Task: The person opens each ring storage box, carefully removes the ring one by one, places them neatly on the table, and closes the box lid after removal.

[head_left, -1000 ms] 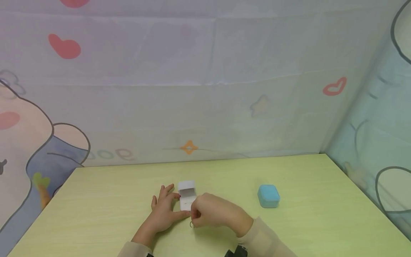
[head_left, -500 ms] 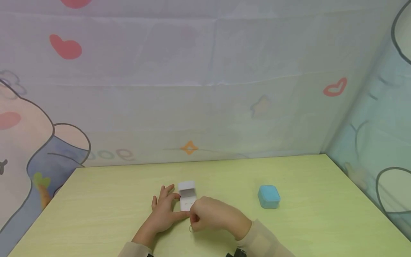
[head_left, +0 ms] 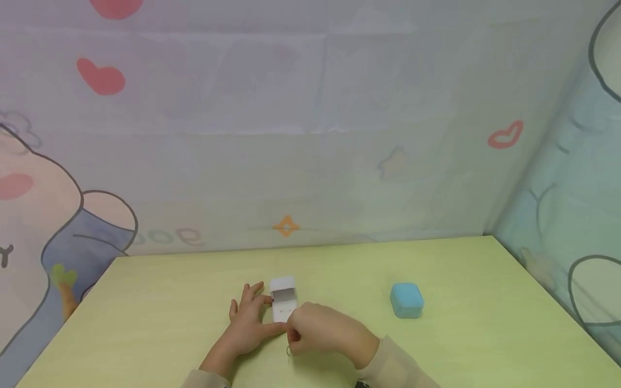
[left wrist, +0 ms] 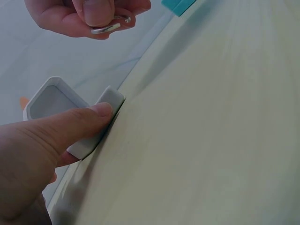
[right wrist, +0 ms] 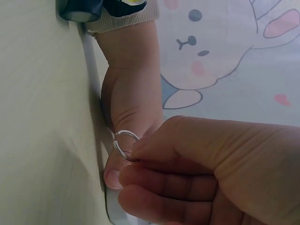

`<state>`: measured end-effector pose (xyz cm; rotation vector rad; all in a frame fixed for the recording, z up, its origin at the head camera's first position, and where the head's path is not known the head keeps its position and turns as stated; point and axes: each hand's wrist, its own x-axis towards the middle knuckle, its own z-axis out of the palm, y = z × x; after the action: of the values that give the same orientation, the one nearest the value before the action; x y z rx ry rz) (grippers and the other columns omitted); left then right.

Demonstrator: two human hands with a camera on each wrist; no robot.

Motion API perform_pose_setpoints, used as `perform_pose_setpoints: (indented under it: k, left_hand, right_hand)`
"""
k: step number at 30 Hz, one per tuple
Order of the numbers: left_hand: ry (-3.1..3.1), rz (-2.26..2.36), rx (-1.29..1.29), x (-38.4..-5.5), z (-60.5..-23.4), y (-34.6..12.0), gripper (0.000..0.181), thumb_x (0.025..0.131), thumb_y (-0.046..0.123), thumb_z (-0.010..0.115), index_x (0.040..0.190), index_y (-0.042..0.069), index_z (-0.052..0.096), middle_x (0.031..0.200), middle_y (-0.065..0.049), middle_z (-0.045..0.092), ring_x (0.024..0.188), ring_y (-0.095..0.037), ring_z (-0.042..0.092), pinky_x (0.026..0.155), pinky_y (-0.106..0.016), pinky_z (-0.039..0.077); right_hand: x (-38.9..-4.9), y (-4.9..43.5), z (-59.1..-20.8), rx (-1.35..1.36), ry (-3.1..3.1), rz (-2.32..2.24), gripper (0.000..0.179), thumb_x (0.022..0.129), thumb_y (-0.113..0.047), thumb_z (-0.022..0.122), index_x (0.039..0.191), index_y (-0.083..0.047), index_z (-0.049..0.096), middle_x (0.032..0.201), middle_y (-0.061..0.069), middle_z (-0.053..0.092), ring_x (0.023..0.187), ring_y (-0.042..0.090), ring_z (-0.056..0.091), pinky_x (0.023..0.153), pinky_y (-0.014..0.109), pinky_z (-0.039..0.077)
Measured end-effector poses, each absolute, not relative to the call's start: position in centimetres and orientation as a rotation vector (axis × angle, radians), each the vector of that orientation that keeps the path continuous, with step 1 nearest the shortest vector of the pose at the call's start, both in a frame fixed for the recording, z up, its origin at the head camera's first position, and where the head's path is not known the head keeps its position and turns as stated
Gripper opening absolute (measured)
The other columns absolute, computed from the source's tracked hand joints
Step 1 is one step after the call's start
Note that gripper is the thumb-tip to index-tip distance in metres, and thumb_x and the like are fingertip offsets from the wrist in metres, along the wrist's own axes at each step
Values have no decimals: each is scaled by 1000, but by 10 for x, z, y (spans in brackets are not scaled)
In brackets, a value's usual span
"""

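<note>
A small white jewelry box [head_left: 284, 311] stands on the table with its lid raised. My left hand [head_left: 247, 328] holds it at the side, thumb along the front and a finger at the back. In the left wrist view, the thumb lies across the base of the jewelry box [left wrist: 86, 143]. My right hand [head_left: 320, 330] is just in front of the box, pinching a thin silver ring [head_left: 288, 351] between thumb and forefinger. A small gap shows in the band of the ring [right wrist: 123, 151] in the right wrist view. The ring is apart from the box.
A closed light blue box [head_left: 406, 300] with rounded corners stands to the right on the pale yellow-green table [head_left: 485, 323]. A printed cloth [head_left: 339, 134] hangs behind the table, and another side of cloth [head_left: 572, 215] rises at the right.
My right hand has drawn slightly toward me with the ring, and more of the box's insert shows. The left hand keeps its hold. The head view has tilted a little.
</note>
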<state>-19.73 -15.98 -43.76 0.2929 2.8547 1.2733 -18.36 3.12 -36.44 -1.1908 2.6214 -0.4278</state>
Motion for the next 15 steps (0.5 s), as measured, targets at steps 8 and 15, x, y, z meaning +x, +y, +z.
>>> perform_pose_setpoints:
  k: [8,15]
  left_hand:
    - [2864,1277,293,-196,-438,-159,66,70,47,78,111,0,57,152,-23,21,143,-48,-4,106,-69,-12]
    - [2872,1284,305,-198,-440,-159,65,69,47,79,109,0,58,152,-23,21,142,-48,-3,105,-69,-12]
  right_hand:
    - [-184,32,-366,-1182,2636,-427,19,76,-9,67,61,-18,58,57,-16,47,51,-2,38,50,12,36]
    - [-187,33,-369,-1186,2633,-431,18,76,-9,68,62,-18,60,57,-16,48,51,-2,38,50,11,37]
